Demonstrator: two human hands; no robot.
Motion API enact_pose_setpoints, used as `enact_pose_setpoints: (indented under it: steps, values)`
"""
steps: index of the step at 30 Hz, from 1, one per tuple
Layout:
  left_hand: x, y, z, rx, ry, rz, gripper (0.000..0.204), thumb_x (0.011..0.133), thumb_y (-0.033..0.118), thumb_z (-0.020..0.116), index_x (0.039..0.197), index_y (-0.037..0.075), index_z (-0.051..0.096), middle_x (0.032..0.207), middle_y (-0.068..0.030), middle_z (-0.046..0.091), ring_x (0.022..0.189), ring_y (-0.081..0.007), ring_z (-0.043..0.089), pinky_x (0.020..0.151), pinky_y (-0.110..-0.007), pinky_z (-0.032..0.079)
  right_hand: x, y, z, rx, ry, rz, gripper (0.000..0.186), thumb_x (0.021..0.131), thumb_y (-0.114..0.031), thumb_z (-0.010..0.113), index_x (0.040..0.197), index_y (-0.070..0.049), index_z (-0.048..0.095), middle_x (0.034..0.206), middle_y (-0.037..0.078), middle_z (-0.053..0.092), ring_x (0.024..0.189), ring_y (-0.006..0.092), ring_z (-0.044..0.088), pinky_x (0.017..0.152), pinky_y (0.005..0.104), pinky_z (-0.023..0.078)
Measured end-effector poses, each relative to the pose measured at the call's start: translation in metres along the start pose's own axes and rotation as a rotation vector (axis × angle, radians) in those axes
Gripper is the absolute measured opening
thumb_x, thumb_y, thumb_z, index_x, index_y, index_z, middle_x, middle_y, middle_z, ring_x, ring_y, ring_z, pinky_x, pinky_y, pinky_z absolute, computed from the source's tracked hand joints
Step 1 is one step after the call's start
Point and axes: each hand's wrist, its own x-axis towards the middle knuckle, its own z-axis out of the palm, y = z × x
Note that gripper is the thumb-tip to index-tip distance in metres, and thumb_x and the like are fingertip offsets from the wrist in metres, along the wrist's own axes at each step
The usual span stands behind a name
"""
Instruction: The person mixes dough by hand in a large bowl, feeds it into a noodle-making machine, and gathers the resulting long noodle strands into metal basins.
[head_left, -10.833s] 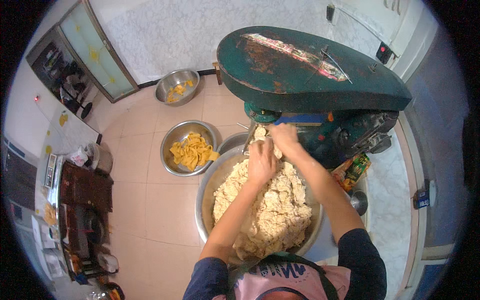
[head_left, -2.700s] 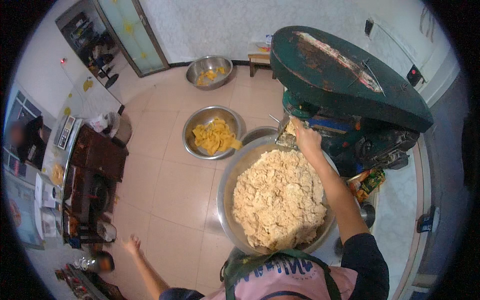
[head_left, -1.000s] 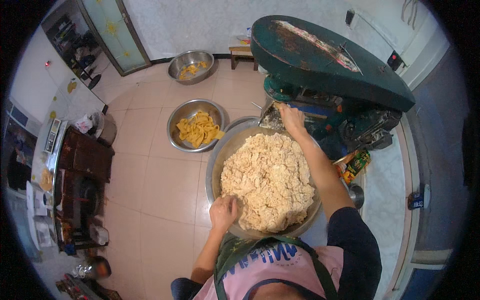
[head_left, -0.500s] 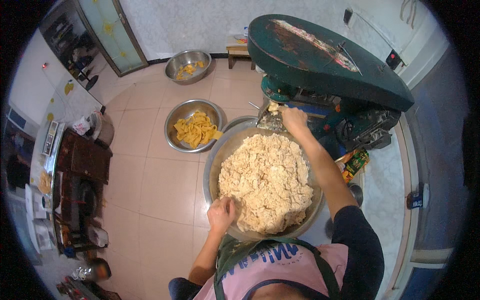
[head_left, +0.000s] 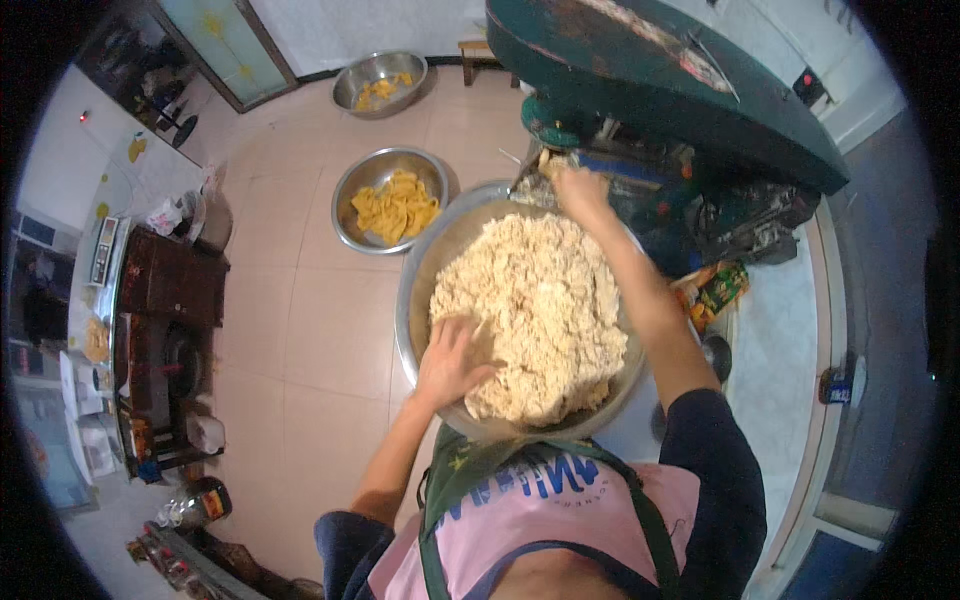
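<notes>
Plainly largest, filling the upper right, the green machine (head_left: 670, 105); running or stopped, impossible to tell. Likely the worst risk: a pinch or a pull inward, caused by reaching too deep beside moving parts. Next in size, the big metal bowl (head_left: 402, 335), close below the small metal chute (head_left: 532, 190). Could slide or tip from a hard push on one side. Inside, heaped high, the pale crumbly dough (head_left: 530, 320); could spill from a hasty scoop. On the tiled floor (head_left: 330, 320) to the left, near the big bowl, a smaller bowl (head_left: 344, 222) of yellow strips (head_left: 395, 205); could catch bits of dough flung sideways. Farther back, near the wall, another bowl (head_left: 352, 98) with a few yellow scraps (head_left: 380, 90). Then the left hand (head_left: 455, 365), laid on the dough's left side, fingers spread, nothing visibly gripped. Up at the chute, the right hand (head_left: 580, 190), fingers bent, blurred and partly hidden; cannot tell how tightly closed, or around what. Smallest, just beside those fingers, a pale lump (head_left: 544, 160), seemingly dough; could jam from feeding too much at once.
</notes>
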Motion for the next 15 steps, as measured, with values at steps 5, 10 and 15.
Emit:
enact_pose_setpoints:
  steps: [5, 10, 15]
  values:
    - [0.078, -0.016, 0.019, 0.438, -0.459, 0.246, 0.125, 0.047, 0.043, 0.086, 0.146, 0.024, 0.014, 0.151, -0.0189, 0.005, 0.136, -0.0477, 0.01, 0.109, -0.06, 0.016, -0.039, 0.016, -0.012, 0.254, 0.071, -0.04, 0.029, 0.091, -0.02, 0.053, 0.114, -0.005, 0.061, 0.078, 0.014, 0.067, 0.072, 0.029, 0.066, 0.061, 0.0394, 0.051]
    - [0.13, -0.035, 0.029, 0.533, -0.634, 0.143, 0.109, 0.049, 0.028, 0.083, 0.141, 0.035, 0.026, 0.153, -0.0143, -0.001, 0.135, -0.049, 0.016, 0.106, -0.065, 0.022, -0.143, 0.07, 0.018, 0.615, 0.164, 0.059, 0.036, 0.089, -0.02, 0.06, 0.124, -0.012, 0.057, 0.078, 0.011, 0.068, 0.07, 0.0221, 0.066, 0.057, 0.0316, 0.048]
    - [0.122, -0.038, 0.055, 0.481, -0.358, 0.076, 0.065, 0.057, 0.009, 0.069, 0.12, 0.022, 0.056, 0.133, -0.0164, 0.039, 0.101, -0.0347, 0.055, 0.083, -0.045, 0.05, -0.221, 0.081, 0.057, 0.736, 0.415, -0.021, 0.038, 0.087, -0.02, 0.063, 0.124, -0.017, 0.057, 0.079, 0.015, 0.067, 0.058, 0.0236, 0.064, 0.05, 0.0307, 0.046]
